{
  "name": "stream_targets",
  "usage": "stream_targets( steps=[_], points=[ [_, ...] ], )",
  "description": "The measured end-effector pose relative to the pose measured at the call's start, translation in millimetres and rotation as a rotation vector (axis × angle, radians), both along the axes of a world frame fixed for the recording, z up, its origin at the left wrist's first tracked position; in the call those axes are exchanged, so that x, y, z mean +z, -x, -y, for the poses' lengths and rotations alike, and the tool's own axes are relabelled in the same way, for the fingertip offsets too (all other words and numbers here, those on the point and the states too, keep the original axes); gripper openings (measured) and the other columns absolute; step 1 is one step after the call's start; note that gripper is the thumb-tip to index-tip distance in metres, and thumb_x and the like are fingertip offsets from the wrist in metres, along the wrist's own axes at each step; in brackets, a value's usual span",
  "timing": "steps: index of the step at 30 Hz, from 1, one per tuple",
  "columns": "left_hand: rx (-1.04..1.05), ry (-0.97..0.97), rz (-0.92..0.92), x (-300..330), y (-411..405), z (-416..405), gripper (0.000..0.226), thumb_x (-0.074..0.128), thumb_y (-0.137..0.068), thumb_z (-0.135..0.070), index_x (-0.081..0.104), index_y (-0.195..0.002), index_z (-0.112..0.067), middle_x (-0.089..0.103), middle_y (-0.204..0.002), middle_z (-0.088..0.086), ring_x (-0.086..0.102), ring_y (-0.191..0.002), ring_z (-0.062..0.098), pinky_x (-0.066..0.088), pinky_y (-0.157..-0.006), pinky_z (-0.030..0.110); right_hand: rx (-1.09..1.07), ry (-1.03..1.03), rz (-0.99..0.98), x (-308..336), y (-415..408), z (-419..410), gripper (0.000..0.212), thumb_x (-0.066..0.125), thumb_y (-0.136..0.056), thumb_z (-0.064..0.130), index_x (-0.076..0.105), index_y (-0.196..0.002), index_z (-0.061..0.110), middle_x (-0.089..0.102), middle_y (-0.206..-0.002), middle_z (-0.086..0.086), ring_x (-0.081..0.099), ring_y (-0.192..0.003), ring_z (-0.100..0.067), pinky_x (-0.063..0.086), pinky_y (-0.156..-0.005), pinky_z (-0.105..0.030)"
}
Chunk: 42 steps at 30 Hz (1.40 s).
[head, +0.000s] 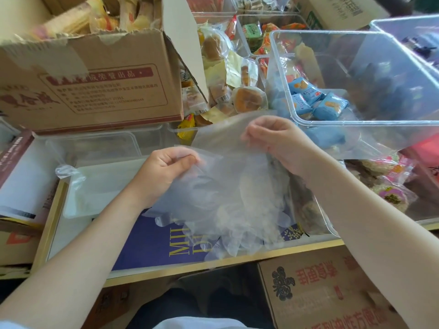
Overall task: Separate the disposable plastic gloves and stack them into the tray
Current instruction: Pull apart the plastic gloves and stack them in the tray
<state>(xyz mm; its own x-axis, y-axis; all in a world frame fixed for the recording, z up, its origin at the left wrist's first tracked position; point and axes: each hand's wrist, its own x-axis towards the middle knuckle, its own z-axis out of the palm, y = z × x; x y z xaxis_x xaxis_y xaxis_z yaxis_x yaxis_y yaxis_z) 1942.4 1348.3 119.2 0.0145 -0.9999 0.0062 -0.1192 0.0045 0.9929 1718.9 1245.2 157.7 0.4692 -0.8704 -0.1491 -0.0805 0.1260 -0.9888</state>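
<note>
At the centre of the view, both forearms reach in from 7 and 5 o'clock. The left hand (166,169) curls its fingers, pinching a clump of clear plastic gloves (228,205); the right hand (273,138), at 1 o'clock of it, pinches a glove cuff higher. The white tray (95,184) lies at 9 o'clock, beside the left wrist.

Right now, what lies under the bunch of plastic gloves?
Under the plastic gloves shows a purple box lid with gold letters. The gloves blur its middle, so the full wording cannot be read.
</note>
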Motion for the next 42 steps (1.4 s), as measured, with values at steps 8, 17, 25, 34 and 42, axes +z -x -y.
stream_targets(
  steps=[8, 17, 25, 34, 42],
  points=[
    [0.469, -0.092, 0.043, -26, -37, 0, 0.021, 0.047, -0.098, -0.017, 0.060, -0.084, -0.026, 0.073, -0.070, -0.008, 0.066, -0.063, 0.009, 0.052, -0.070, 0.031, 0.009, -0.007, 0.089, 9, -2, 10, 0.020, 0.044, -0.097, 0.011, 0.056, -0.081, 0.015, 0.071, -0.072, 0.007, 0.058, -0.057, -0.005, 0.044, -0.059, -0.020],
    [0.672, -0.268, -0.046, -42, -53, 26, 0.030, 0.045, -0.099, -0.018, 0.049, -0.124, -0.002, 0.068, -0.090, 0.003, 0.068, -0.070, 0.012, 0.051, -0.058, 0.019, 0.067, -0.370, 0.375, 14, -2, 3, 0.026, 0.031, -0.098, 0.005, 0.044, -0.075, 0.009, 0.070, -0.071, -0.007, 0.062, -0.075, -0.017, 0.050, -0.072, -0.015],
    [0.543, -0.248, -0.171, -12, -22, 36, 0.015, 0.051, -0.097, -0.023, 0.063, -0.089, -0.019, 0.065, -0.077, -0.007, 0.063, -0.079, 0.013, 0.048, -0.067, 0.024, 0.039, -0.287, 0.281, 16, -12, -6, 0.022, 0.031, -0.096, 0.001, 0.054, -0.096, 0.002, 0.066, -0.061, -0.005, 0.065, -0.061, -0.011, 0.052, -0.060, -0.018],
    [0.708, -0.063, -0.097, -10, -35, 32, 0.020, 0.044, -0.098, -0.030, 0.059, -0.085, -0.028, 0.070, -0.096, 0.005, 0.064, -0.085, 0.017, 0.048, -0.078, 0.032, -0.482, 0.262, -0.297, -30, -24, -11, 0.024, 0.043, -0.096, 0.017, 0.044, -0.072, 0.020, 0.050, -0.069, -0.006, 0.046, -0.045, -0.011, 0.039, -0.042, -0.021],
    [0.649, -0.038, -0.183, -5, -30, 20, 0.026, 0.038, -0.101, -0.025, 0.064, -0.096, -0.026, 0.071, -0.101, -0.005, 0.067, -0.098, 0.011, 0.051, -0.092, 0.033, -0.657, 0.339, -0.097, -19, -52, -31, 0.015, 0.040, -0.087, 0.039, 0.039, -0.075, 0.030, 0.048, -0.069, -0.001, 0.048, -0.067, -0.023, 0.043, -0.066, -0.046]
  ],
)
